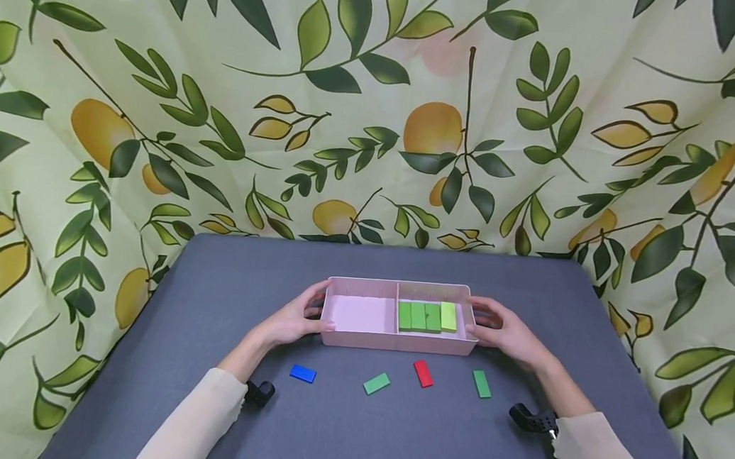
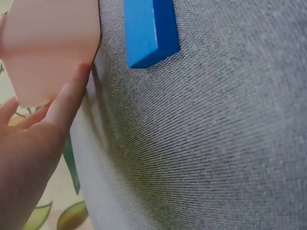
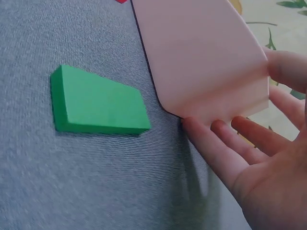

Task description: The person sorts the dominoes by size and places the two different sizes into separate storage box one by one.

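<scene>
A pink two-compartment box (image 1: 366, 340) lies across the middle of the table. At its left end my left hand (image 1: 294, 318) grips the wall, thumb at the front corner and fingers farther back. My right hand (image 1: 506, 332) holds the opposite end, and the right wrist view shows its fingertips against the end wall. Several green blocks (image 1: 419, 317) stand in a row in the right compartment, with a lighter green block (image 1: 448, 317) at the right of the row. The left compartment's floor (image 1: 359, 316) is bare.
In front of the box lie loose blocks: a blue block (image 1: 303, 373), a green block (image 1: 377, 383), a red block (image 1: 423, 373) and another green block (image 1: 482, 384). Behind the grey table (image 1: 366, 428) hangs a leaf-patterned curtain (image 1: 375, 116).
</scene>
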Tool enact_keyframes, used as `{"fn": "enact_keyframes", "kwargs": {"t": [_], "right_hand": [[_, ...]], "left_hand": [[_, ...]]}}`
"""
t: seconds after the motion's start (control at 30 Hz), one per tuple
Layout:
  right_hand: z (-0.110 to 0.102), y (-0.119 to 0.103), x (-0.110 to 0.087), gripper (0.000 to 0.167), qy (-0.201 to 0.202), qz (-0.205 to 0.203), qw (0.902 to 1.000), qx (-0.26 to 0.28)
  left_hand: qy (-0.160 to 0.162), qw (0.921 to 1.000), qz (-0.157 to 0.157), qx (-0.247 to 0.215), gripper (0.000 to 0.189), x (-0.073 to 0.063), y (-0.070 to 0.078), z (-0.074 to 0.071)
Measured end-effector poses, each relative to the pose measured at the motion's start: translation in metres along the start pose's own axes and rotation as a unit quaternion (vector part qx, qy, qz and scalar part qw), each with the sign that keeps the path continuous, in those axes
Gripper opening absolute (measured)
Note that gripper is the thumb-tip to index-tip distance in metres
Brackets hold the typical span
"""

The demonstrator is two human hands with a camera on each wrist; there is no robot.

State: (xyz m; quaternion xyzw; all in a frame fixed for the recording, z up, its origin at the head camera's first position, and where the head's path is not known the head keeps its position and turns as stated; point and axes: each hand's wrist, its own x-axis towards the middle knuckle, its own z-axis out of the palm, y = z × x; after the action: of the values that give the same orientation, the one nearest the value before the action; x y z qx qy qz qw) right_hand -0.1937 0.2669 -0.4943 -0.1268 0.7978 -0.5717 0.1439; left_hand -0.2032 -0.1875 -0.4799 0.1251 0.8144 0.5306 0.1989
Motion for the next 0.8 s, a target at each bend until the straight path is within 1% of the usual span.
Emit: {"fn": "enact_keyframes", "kwargs": {"t": [0.07, 0.17, 0.3, 0.4, 0.5, 0.57, 0.67, 0.73, 0.8], "right_hand": [[0.001, 0.002, 0.0, 0.068, -0.008, 0.009, 0.9992, 0.038], [0.004, 0.002, 0.0, 0.069, -0.008, 0.013, 0.998, 0.061], [0.006, 0.002, -0.002, 0.07, -0.005, 0.016, 0.9978, 0.065], [0.006, 0.002, -0.003, 0.07, -0.001, 0.016, 0.998, 0.061], [0.005, 0.002, -0.004, 0.069, 0.002, 0.018, 0.9983, 0.056], [0.004, 0.003, -0.004, 0.069, 0.002, 0.019, 0.9983, 0.056], [0.004, 0.002, -0.004, 0.07, -0.002, 0.022, 0.9981, 0.057], [0.004, 0.001, -0.003, 0.07, -0.006, 0.023, 0.9979, 0.061], [0.003, -0.001, -0.003, 0.07, -0.009, 0.022, 0.9976, 0.065]], "left_hand": [[0.001, 1.0, -0.004, 0.003, 0.09, -0.001, 0.001, 0.0], [0.007, 0.9999, -0.005, 0.009, 0.09, -0.003, 0.002, 0.0], [0.023, 0.9989, 0.001, 0.041, 0.089, -0.007, 0.005, 0.002], [0.037, 0.9967, 0.004, 0.072, 0.086, -0.011, 0.008, 0.006], [0.061, 0.9938, 0.004, 0.093, 0.085, -0.014, 0.011, 0.009], [0.081, 0.9906, 0.004, 0.11, 0.083, -0.016, 0.012, 0.012], [0.118, 0.9832, -0.002, 0.139, 0.077, -0.021, 0.017, 0.016], [0.14, 0.9769, 0.002, 0.162, 0.067, -0.025, 0.02, 0.019], [0.163, 0.969, 0.012, 0.186, 0.05, -0.03, 0.023, 0.022]]}}
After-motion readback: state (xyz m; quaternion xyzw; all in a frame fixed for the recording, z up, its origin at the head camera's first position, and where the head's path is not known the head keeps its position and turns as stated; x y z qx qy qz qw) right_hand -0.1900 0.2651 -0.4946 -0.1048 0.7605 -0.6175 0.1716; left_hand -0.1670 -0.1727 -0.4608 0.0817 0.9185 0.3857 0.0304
